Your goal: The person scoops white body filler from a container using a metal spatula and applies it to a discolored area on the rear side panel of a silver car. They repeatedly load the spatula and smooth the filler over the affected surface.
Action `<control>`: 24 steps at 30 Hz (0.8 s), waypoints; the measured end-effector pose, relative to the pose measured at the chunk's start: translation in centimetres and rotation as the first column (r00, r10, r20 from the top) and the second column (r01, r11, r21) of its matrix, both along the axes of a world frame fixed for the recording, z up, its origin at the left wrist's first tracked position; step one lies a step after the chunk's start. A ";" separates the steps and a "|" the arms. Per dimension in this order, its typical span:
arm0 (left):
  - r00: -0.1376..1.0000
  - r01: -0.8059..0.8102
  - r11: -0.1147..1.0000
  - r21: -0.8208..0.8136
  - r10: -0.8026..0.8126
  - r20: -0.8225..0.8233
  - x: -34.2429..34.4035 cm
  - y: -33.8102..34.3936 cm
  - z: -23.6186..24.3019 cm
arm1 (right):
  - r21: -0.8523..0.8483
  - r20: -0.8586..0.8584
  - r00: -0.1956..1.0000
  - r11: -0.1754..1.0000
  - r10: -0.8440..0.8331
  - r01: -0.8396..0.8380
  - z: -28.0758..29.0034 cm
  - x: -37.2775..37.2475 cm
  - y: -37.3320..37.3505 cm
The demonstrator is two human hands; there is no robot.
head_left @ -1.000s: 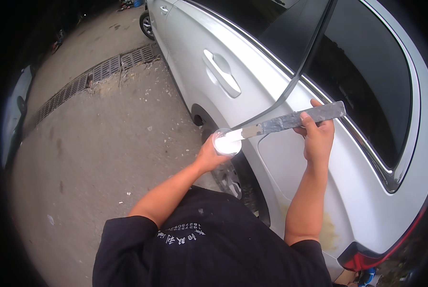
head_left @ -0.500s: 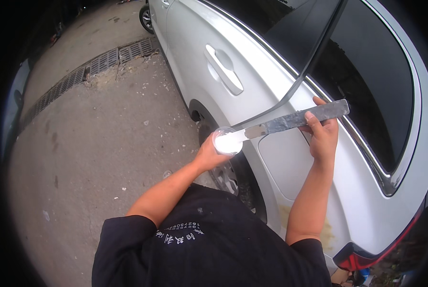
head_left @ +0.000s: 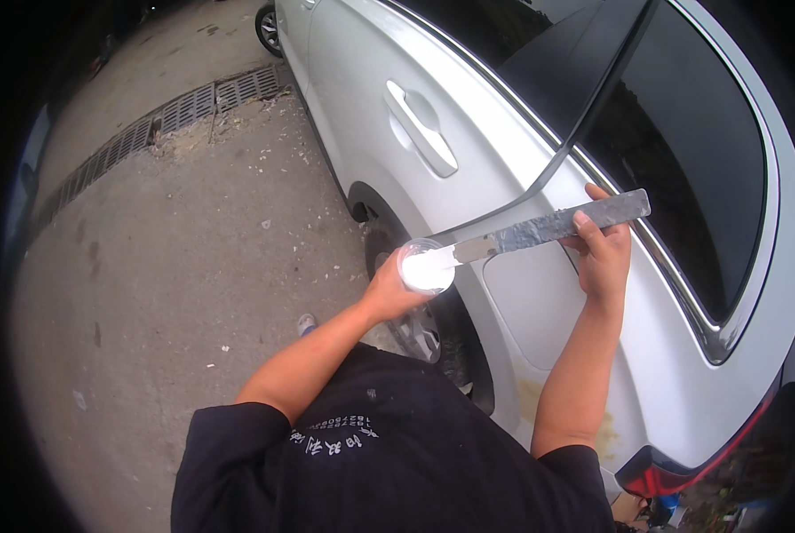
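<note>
My left hand [head_left: 387, 289] holds a small clear cup [head_left: 426, 266] filled with white paste. My right hand [head_left: 604, 250] grips a long flat metal stirring stick [head_left: 548, 228], smeared grey, held almost level. The stick's left end rests in the white paste in the cup. Both hands are raised in front of the rear side panel of a white car [head_left: 504, 178], just above its rear wheel [head_left: 420, 324].
The car's rear door handle [head_left: 422, 129] lies up and left of the cup, dark windows [head_left: 682, 133] to the right. Rough concrete ground [head_left: 175, 266] spreads left, crossed by a drain grate [head_left: 166, 115]. A red tail light [head_left: 673, 471] shows at lower right.
Both hands have stayed close to the same spot by the rear panel. The stick's tip has stayed in the cup, shifting slightly as it works the white paste.
</note>
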State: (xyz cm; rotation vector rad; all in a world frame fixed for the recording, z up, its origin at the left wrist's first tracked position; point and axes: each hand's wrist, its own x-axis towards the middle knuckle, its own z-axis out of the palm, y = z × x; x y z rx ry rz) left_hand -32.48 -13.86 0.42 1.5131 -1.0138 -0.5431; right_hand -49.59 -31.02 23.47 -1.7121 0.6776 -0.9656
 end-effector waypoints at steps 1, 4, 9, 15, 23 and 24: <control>1.000 0.000 1.000 0.007 0.000 0.002 0.0 0.1 0.0 | -0.002 -0.001 1.000 1.000 0.001 -0.001 0.1 0.0 0.2; 1.000 0.024 1.000 0.004 -0.024 -0.007 0.2 0.5 -0.2 | -0.013 0.000 0.999 0.999 0.042 -0.042 -0.1 0.0 0.9; 0.984 0.168 0.982 0.087 -0.161 -0.081 0.6 2.1 2.0 | 0.006 -0.042 0.983 0.984 0.177 -0.177 0.1 0.1 3.6; 0.872 0.489 0.869 0.078 -0.488 -0.032 1.7 3.1 2.5 | 0.014 -0.198 0.951 0.971 0.237 -0.240 0.5 1.7 7.3; 0.489 0.868 0.483 0.116 -0.872 -0.028 4.9 4.2 2.3 | 0.053 -0.276 0.961 0.998 -0.006 0.022 -1.9 5.7 12.4; 0.450 0.885 0.452 0.115 -0.892 0.042 5.5 4.5 1.9 | 0.077 -0.243 0.969 0.995 -0.051 0.071 -2.5 6.1 13.2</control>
